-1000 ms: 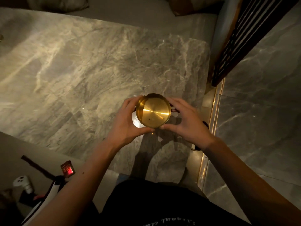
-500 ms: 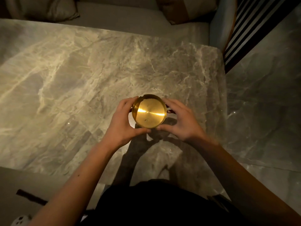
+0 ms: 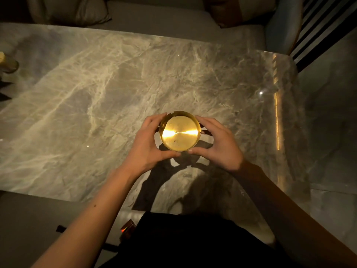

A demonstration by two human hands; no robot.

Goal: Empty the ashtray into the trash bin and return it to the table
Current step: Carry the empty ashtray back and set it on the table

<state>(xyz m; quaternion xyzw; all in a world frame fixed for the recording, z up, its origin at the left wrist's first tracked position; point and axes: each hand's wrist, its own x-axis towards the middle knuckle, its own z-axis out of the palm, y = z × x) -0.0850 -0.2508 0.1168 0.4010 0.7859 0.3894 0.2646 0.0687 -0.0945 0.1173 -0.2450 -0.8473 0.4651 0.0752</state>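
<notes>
A round gold ashtray [image 3: 180,132] with a notched rim is held level above the grey marble table [image 3: 96,97], its shiny inside facing up with only a few dark specks. My left hand [image 3: 149,144] cups its left side and my right hand [image 3: 218,144] cups its right side, thumbs under the near rim. Their shadow falls on the table just below. No trash bin is in view.
A sofa seat [image 3: 173,22] with cushions runs along the table's far edge. A pale object [image 3: 7,62] stands at the table's far left. Marble floor [image 3: 332,132] lies to the right, beside a dark slatted panel [image 3: 318,31]. A small red-lit item [image 3: 127,227] lies near my legs.
The view has swung from the floor and table corner onto the table. Both hands have carried the ashtray over the tabletop, and its opening has levelled out.
</notes>
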